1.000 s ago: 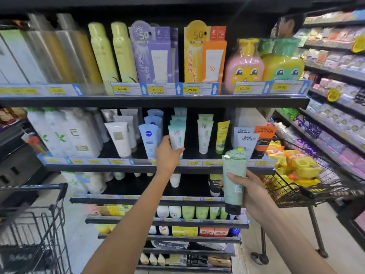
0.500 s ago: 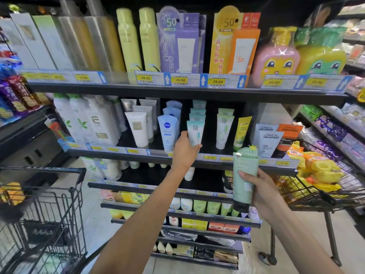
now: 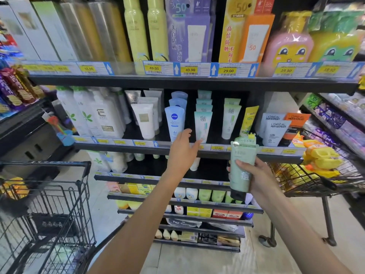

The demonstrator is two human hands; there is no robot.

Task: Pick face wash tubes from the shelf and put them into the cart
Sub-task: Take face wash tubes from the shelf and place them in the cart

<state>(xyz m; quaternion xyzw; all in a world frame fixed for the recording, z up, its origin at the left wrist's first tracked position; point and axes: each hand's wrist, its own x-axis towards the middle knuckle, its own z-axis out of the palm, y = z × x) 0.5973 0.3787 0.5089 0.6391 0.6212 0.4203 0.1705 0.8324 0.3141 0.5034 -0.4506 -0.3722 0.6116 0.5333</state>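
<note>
Left hand (image 3: 182, 149), fingers spread, seemingly touches an upright teal tube (image 3: 203, 125) just right of it; right hand (image 3: 254, 175) grips a green tube (image 3: 242, 167).

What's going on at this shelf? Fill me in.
A person is picking face wash tubes from a store shelf. The right hand grips a green tube, cap down, in front of the shelves. The left hand is open, reaching at the front pale teal tube beside the Nivea tube; its fingertips are at the tube's base, not gripping it. A black wire cart waits at lower left; the green tube is not in it yet.
</note>
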